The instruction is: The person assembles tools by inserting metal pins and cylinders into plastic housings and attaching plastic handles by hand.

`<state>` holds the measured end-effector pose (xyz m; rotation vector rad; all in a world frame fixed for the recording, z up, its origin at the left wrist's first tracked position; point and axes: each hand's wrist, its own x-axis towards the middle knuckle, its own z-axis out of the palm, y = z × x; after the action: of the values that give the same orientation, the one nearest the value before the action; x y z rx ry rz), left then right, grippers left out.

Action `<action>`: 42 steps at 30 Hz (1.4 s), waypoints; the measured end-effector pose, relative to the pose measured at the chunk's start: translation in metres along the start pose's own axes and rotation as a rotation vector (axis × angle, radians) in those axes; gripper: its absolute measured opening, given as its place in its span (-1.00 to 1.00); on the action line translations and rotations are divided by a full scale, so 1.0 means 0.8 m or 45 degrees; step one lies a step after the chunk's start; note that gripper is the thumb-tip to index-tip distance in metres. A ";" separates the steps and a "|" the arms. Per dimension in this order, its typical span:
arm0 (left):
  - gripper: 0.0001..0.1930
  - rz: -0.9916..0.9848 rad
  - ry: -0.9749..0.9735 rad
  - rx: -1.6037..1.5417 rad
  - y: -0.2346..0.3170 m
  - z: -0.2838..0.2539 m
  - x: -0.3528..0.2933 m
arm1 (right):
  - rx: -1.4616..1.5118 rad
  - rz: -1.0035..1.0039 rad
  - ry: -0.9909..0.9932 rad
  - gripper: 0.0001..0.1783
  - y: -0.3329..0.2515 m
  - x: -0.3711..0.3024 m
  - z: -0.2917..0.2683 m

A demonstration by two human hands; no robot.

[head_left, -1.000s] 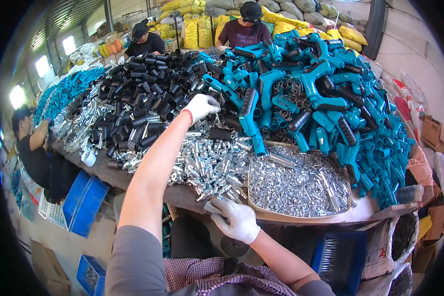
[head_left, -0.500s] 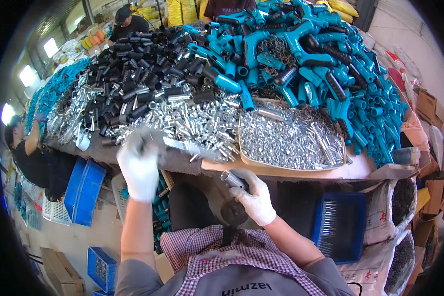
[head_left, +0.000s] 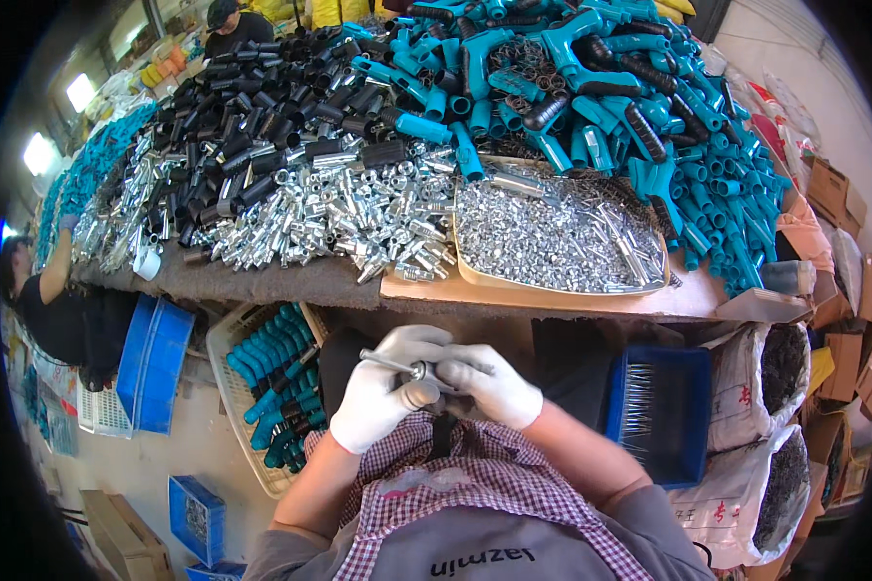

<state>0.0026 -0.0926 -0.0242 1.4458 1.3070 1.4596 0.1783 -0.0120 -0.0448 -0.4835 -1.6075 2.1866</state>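
Observation:
Both white-gloved hands meet above my lap, in front of the checked apron point(head_left: 455, 499). My left hand point(head_left: 378, 399) is closed around a slim silver metal rod point(head_left: 386, 362), which juts out past the fingers to the left. Against it, my right hand point(head_left: 494, 385) is closed on a short metal tube, mostly covered by the fingers. A round metal end shows between the two hands; which part it belongs to, I cannot tell. Beyond them, a heap of shiny metal fittings point(head_left: 310, 218) and a shallow tray point(head_left: 467, 269) of small silver parts lie along the table's near side.
Teal gun-shaped housings point(head_left: 581, 68) and black sleeves point(head_left: 252, 136) are piled behind the fittings. Below the table stand a cream basket point(head_left: 225, 373) of teal pieces, a blue bin point(head_left: 683, 465) with metal rods, and sacks point(head_left: 746, 387). Two people work at the left and far side.
My left hand has come down from the metal heap to my lap, bringing a metal rod. My right hand has turned inward with its tube, and the hands now touch.

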 end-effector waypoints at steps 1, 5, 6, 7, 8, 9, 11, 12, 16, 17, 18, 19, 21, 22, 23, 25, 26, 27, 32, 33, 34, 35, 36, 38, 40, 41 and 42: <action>-0.30 0.179 -0.062 0.341 0.004 -0.009 0.002 | -0.398 -0.004 -0.031 -0.52 -0.014 0.011 -0.008; -0.26 -0.009 0.237 0.477 0.015 -0.027 -0.008 | -1.560 -0.420 0.169 -0.70 -0.084 0.087 -0.041; -0.25 -0.070 0.287 0.419 0.006 -0.036 -0.014 | -1.655 -0.489 0.355 -0.73 -0.107 0.113 -0.046; -0.25 -0.173 0.330 0.278 0.011 -0.035 -0.014 | -1.944 -0.521 0.562 -0.75 -0.120 0.141 -0.063; -0.25 -0.136 0.312 0.321 0.014 -0.037 -0.012 | -2.239 -0.655 0.714 -0.76 -0.127 0.169 -0.088; -0.26 -0.113 0.308 0.370 0.015 -0.041 -0.014 | -2.454 -0.479 0.657 -0.76 -0.136 0.189 -0.098; -0.26 -0.136 0.348 0.270 0.020 -0.039 -0.020 | -2.552 -0.202 0.538 -0.73 -0.142 0.218 -0.106; -0.26 -0.151 0.385 0.164 0.022 -0.039 -0.022 | -2.601 -0.215 0.520 -0.72 -0.144 0.223 -0.109; -0.40 -0.079 0.615 0.092 0.018 -0.051 -0.028 | -2.328 -0.556 0.612 -0.72 -0.145 0.183 -0.094; -0.51 -0.050 0.640 0.022 0.015 -0.055 -0.029 | -2.141 -0.668 0.657 -0.70 -0.139 0.159 -0.088; -0.49 -0.040 0.702 0.004 0.012 -0.056 -0.031 | -1.849 -0.431 0.505 -0.69 -0.139 0.128 -0.068; -0.47 -0.028 0.765 -0.020 0.011 -0.058 -0.034 | -1.555 -0.200 0.359 -0.68 -0.135 0.094 -0.048; -0.43 -0.037 0.761 -0.057 0.009 -0.055 -0.036 | -1.216 -0.264 -0.020 -0.72 -0.096 0.024 -0.046; -0.43 -0.042 0.775 -0.077 0.007 -0.050 -0.034 | -1.058 -0.181 -0.003 -0.71 -0.068 -0.001 -0.041; -0.43 -0.049 0.785 -0.101 0.006 -0.044 -0.032 | -0.901 -0.096 0.020 -0.70 -0.044 -0.025 -0.038; -0.44 -0.086 0.729 -0.130 0.001 -0.029 -0.031 | -0.414 0.227 0.170 -0.64 -0.012 -0.057 -0.030; -0.44 -0.120 0.654 -0.145 -0.002 -0.019 -0.031 | -0.412 0.119 0.177 -0.61 0.000 -0.064 -0.030; -0.45 -0.154 0.578 -0.160 -0.006 -0.010 -0.031 | -0.404 0.138 0.202 -0.61 0.010 -0.069 -0.030; -0.39 -0.292 0.447 -0.155 -0.012 0.014 -0.027 | -0.535 -0.038 0.406 -0.58 0.014 -0.074 -0.015; -0.38 -0.335 0.411 -0.144 -0.012 0.021 -0.029 | -0.724 -0.176 0.369 -0.57 0.016 -0.071 -0.012; -0.38 -0.376 0.331 -0.149 -0.010 0.029 -0.029 | -0.701 -0.341 0.372 -0.55 0.025 -0.065 -0.013; -0.37 -0.415 0.252 -0.152 -0.007 0.034 -0.029 | -0.697 -0.342 0.386 -0.55 0.026 -0.070 -0.017; -0.51 -0.460 0.263 -0.147 -0.004 0.036 -0.026 | -0.300 -0.082 0.336 -0.54 0.023 -0.074 -0.022; -0.63 -0.323 0.055 0.104 -0.008 0.019 -0.020 | 0.235 0.209 0.262 -0.40 0.018 -0.080 -0.024; -0.82 -0.073 -0.321 0.366 -0.006 0.009 -0.011 | 0.251 0.238 0.195 -0.43 0.021 -0.085 -0.035; -0.76 -0.012 -0.563 0.499 0.003 0.009 -0.002 | 0.261 0.265 0.123 -0.46 0.020 -0.088 -0.040; -0.67 0.002 -0.722 0.561 0.009 0.014 0.007 | 0.205 0.325 0.144 -0.44 0.017 -0.091 -0.038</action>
<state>0.0142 -0.0872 -0.0173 1.9558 1.2901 0.6847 0.2551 -0.0270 -0.0631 -0.7854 -1.3605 2.4010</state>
